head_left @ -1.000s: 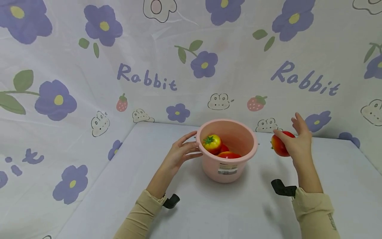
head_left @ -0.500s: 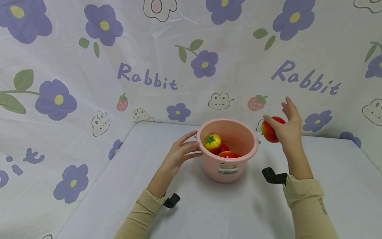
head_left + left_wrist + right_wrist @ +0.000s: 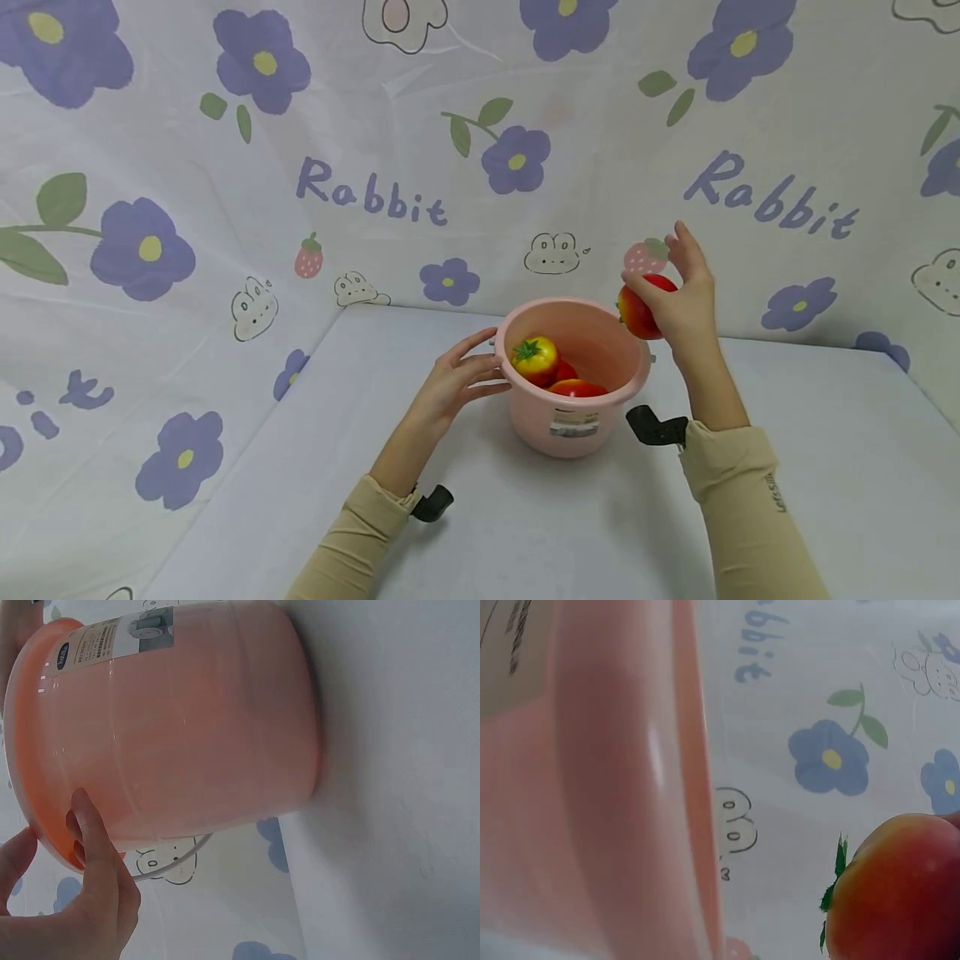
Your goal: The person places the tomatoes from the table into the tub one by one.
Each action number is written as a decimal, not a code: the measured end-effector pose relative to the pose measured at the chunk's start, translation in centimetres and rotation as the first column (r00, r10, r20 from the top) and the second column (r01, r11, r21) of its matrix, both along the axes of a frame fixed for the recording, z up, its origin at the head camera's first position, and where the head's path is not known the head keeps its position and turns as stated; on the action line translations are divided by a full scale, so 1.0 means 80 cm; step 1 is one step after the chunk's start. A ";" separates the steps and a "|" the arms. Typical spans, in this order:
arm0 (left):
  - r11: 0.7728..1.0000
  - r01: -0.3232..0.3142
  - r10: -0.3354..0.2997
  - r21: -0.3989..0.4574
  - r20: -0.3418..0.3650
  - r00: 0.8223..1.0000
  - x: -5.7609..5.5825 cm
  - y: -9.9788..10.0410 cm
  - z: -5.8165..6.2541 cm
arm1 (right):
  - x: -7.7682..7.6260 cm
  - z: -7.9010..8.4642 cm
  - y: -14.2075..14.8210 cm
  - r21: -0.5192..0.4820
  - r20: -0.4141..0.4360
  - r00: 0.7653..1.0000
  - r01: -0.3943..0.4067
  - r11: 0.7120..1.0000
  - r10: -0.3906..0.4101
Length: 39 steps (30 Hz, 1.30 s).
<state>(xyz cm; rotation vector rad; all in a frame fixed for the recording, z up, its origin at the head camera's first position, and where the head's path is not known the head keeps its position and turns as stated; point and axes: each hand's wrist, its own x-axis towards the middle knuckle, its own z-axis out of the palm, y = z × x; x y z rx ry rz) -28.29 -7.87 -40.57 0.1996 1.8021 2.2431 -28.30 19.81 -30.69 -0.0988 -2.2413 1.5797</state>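
Observation:
A pink bucket [image 3: 566,421] stands on the table, its rim towards me. Inside it lie a yellow-red tomato [image 3: 536,360] with a green leafy top and red items [image 3: 576,388], partly hidden. My left hand [image 3: 442,389] touches the bucket's left side at the rim, fingers spread and fairly straight; in the left wrist view its thumb is at the rim and its fingers lie against the wall. Pinched between thumb and fingers of my right hand [image 3: 688,310] is a red tomato [image 3: 637,307], above the bucket's right rim. The right wrist view shows this tomato [image 3: 896,896] beside the bucket.
A white table [image 3: 480,533] lies under the bucket. Behind it hangs a white cloth [image 3: 360,100] printed with purple flowers and rabbits. A black wrist camera [image 3: 656,427] sits at my right cuff, another black camera [image 3: 432,504] at my left.
My right hand has moved left and up with the tomato, from right of the bucket to over its right rim. My left hand and the bucket have stayed in place.

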 end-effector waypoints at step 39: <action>1.000 -0.002 0.002 0.001 0.019 1.000 0.003 -0.005 0.001 | -0.016 0.030 -0.084 0.051 -0.015 0.988 -0.154 0.987 0.155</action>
